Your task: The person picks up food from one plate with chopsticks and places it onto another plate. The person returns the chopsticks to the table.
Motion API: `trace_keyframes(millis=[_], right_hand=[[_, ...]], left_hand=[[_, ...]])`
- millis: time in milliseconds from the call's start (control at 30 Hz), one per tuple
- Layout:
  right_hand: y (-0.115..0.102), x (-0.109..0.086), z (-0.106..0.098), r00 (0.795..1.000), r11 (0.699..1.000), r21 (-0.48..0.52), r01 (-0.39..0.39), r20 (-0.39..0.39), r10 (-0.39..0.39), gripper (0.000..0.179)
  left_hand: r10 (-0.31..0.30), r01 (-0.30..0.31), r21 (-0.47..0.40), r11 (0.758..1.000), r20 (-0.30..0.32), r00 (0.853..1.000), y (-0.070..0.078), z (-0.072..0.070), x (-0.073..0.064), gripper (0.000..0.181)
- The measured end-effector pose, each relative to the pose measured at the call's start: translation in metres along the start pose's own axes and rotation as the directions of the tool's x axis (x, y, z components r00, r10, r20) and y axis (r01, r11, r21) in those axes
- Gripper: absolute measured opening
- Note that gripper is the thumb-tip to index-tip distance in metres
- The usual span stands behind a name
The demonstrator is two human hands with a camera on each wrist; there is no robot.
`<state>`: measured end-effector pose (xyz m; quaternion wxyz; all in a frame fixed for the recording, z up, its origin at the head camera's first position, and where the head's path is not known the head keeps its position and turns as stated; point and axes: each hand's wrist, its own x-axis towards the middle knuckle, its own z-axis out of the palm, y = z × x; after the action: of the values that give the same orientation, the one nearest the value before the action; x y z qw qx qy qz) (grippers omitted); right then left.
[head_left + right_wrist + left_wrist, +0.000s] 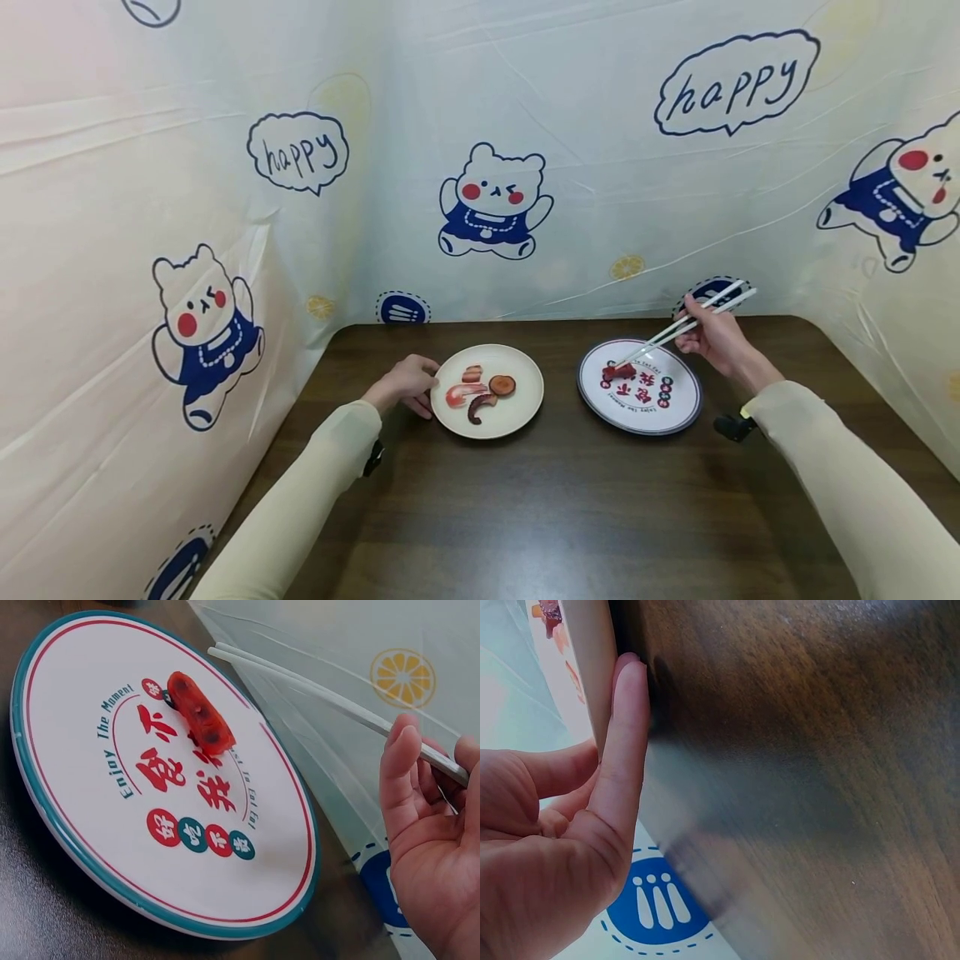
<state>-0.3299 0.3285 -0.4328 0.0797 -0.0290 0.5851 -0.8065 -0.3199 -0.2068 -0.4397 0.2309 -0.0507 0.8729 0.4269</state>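
I list the following, seen from my post.

1. The left hand (405,383): grip narrow, holding the cream plate (517,417) at its left rim.
2. The cream plate: on the worktop (570,517), bearing four foods. I log a striped piece (472,373) at the back, a shrimp (459,394) just below it, a brown round slice (502,385) to the right, and a dark curled piece (480,405) nearest the front.
3. The right hand (716,340): grip holding a pair of pale chopsticks (352,711), raised at the right rear of the printed plate (682,377).
4. The chopsticks: slanted down to the left; in the head view their tips meet the red piece, while from the right wrist I see them apart from it.
5. The red piece (201,712): one, long, with dark spots, on the printed plate toward its left rear side.
6. The printed plate: white, dark-rimmed, with red characters; right of the cream plate and apart from it.
7. Two pale sleeves (318,479), each with a dark device (735,427) near the wrist.
8. A pale sheet (585,192) behind, printed with bears and "happy" bubbles.
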Motion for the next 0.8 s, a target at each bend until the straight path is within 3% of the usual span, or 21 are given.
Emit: trace_keyframes(millis=[433, 800], right_hand=[[-0.002, 0.005, 0.02, 0.998, 0.999, -0.046, 0.0, 0.056, 0.003, 0.043], [0.0, 0.009, 0.046, 0.993, 1.0, -0.014, 0.001, 0.116, 0.001, 0.04]], left_hand=[[0.002, -0.002, 0.007, 1.0, -0.003, 1.0, 0.0, -0.001, 0.001, 0.039], [-0.004, 0.004, 0.016, 1.0, -0.009, 1.0, -0.001, 0.0, 0.002, 0.038]])
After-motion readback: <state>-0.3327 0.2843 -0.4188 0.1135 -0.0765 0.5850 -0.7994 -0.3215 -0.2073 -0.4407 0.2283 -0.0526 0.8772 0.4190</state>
